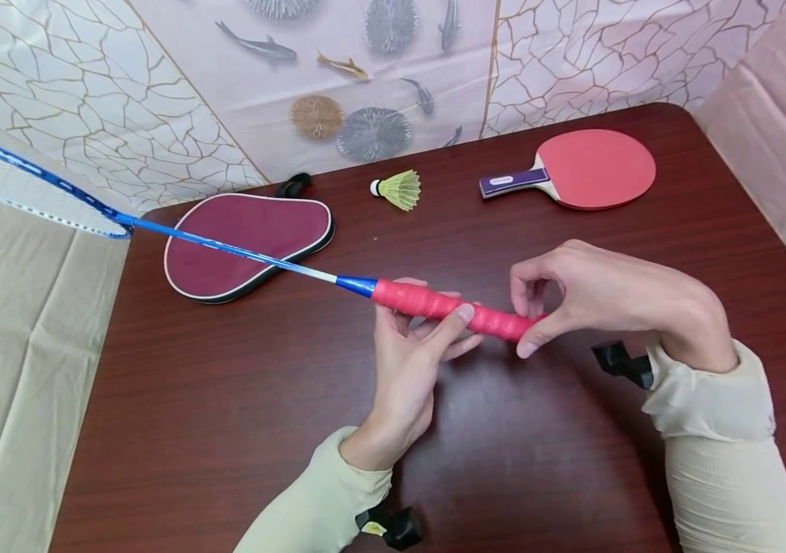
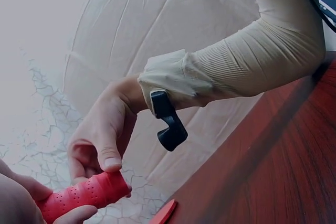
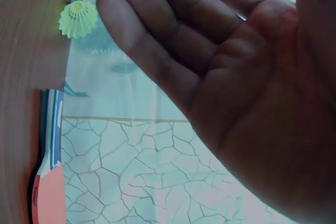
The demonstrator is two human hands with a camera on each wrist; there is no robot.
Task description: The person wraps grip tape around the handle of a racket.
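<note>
Two hands share my badminton racket above the table: my left hand curls around the middle of its red grip to steady it level, so my right hand can pinch the butt end between thumb and fingertips.

Head overhead, downward; wrists close, sharing shuttlecock.

No text, label or number is legible on anything here.
</note>
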